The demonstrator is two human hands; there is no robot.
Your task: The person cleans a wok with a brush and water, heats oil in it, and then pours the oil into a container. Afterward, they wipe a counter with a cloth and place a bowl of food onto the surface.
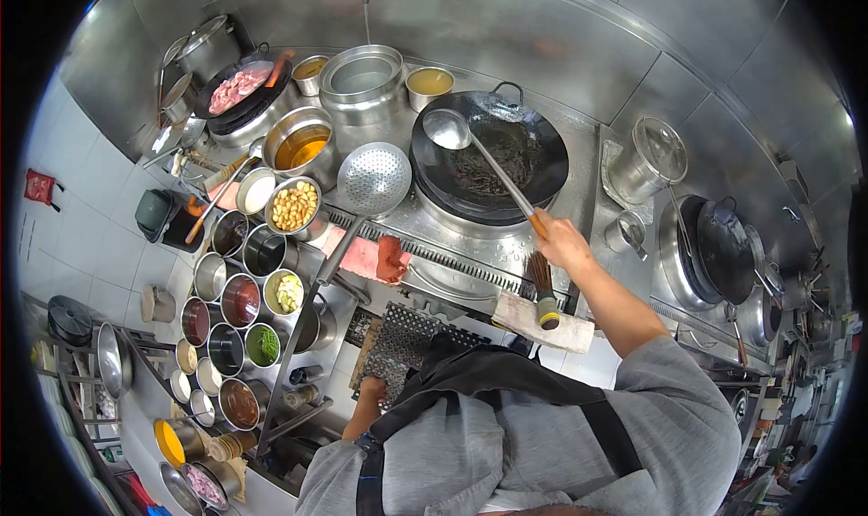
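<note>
My right hand (pixel 562 243) is closed around the wooden end of a long-handled ladle (pixel 448 129). The ladle's metal bowl hangs over the left part of a black wok (pixel 533 150), which sits on the burner and has a dark, wet-looking bottom. Below that hand, a bamboo wok brush (pixel 542 290) lies near the stove's front edge, on a folded cloth (pixel 579 333). My left hand (pixel 372 389) hangs low beside my dark apron; its fingers are too small and partly hidden to read. A perforated strainer (pixel 374 178) rests left of the wok, its handle pointing toward me.
Left of the stove stand several seasoning pots, including one of peeled garlic (pixel 294 206) and one of chopped greens (pixel 263 344). An oil pot (pixel 303 147) and a water pot (pixel 362 75) stand behind. Raw meat fills a far-left wok (pixel 237 91). Another wok (pixel 728 249) is at right.
</note>
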